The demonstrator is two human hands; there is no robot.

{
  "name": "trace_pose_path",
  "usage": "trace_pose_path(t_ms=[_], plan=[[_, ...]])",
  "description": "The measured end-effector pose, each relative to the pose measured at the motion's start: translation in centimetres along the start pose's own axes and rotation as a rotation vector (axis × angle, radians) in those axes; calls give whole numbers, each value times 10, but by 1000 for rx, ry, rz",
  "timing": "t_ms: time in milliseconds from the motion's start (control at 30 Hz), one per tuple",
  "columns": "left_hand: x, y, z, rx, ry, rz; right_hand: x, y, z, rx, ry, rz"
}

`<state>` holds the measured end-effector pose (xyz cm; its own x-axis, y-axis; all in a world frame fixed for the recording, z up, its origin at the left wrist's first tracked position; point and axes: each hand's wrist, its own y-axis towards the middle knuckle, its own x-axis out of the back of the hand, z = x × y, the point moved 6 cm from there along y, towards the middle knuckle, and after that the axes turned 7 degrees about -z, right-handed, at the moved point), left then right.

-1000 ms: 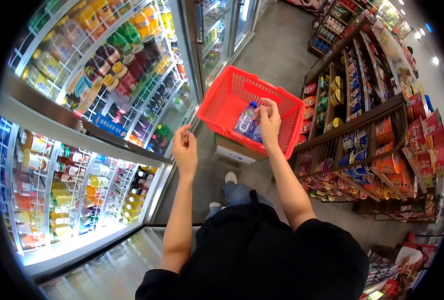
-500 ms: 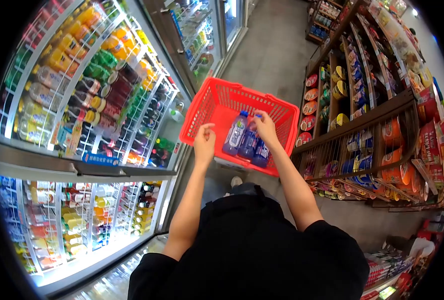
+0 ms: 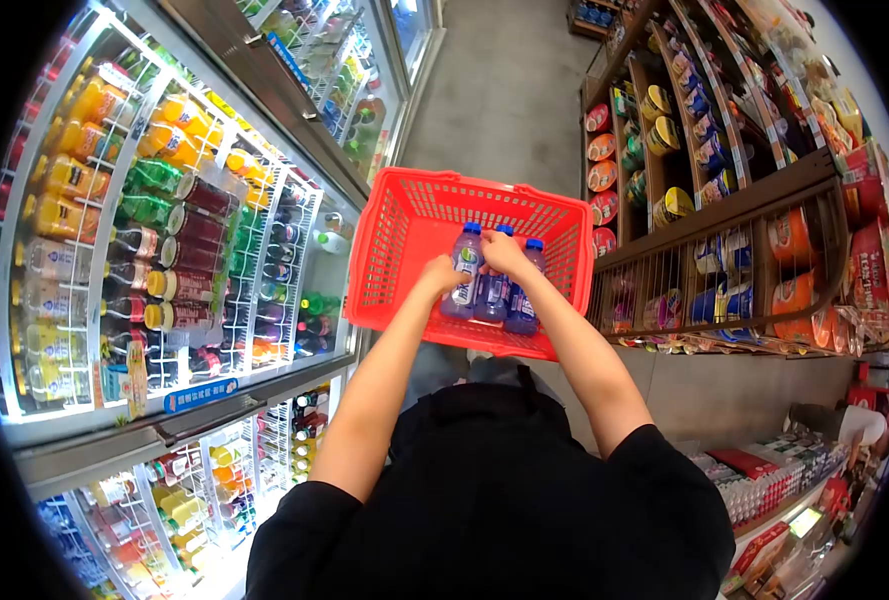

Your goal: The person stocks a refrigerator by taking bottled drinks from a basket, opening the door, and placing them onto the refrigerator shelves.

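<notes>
Three purple drink bottles with blue caps stand side by side in a red shopping basket. My left hand is closed on the side of the left bottle, over its pale label. My right hand has its fingers bent at the upper part of the bottles, between the left bottle and the middle bottle. It covers the middle bottle's neck, and its fingertips reach towards the left bottle. Close by my right wrist is the right bottle, partly covered by the forearm.
Lit drink coolers with several rows of bottles line my left. On the right stands a brown shelf rack with bowls and packets. A grey aisle floor runs ahead. Stacked goods lie at the lower right.
My left hand has moved right, from beside the bottles onto the left one. My right hand has shifted slightly left and down from the middle bottle's cap. The bottles look more upright.
</notes>
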<state>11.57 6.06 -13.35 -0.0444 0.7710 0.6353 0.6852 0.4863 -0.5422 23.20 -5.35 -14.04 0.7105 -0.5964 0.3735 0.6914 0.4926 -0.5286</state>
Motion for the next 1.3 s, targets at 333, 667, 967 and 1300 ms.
trace_pose_path(t_ms=[333, 667, 967, 1300], plan=[[-71, 49, 50, -37, -304, 319, -23, 25, -24, 100, -232, 2], [-87, 78, 79, 176, -160, 306, -25, 2, -13, 34, -36, 156], [-21, 20, 33, 237, -332, 299, -24, -8, -23, 46, -1, 198], [92, -102, -42, -159, -433, -378, -11, -77, 74, 323, 245, 252]])
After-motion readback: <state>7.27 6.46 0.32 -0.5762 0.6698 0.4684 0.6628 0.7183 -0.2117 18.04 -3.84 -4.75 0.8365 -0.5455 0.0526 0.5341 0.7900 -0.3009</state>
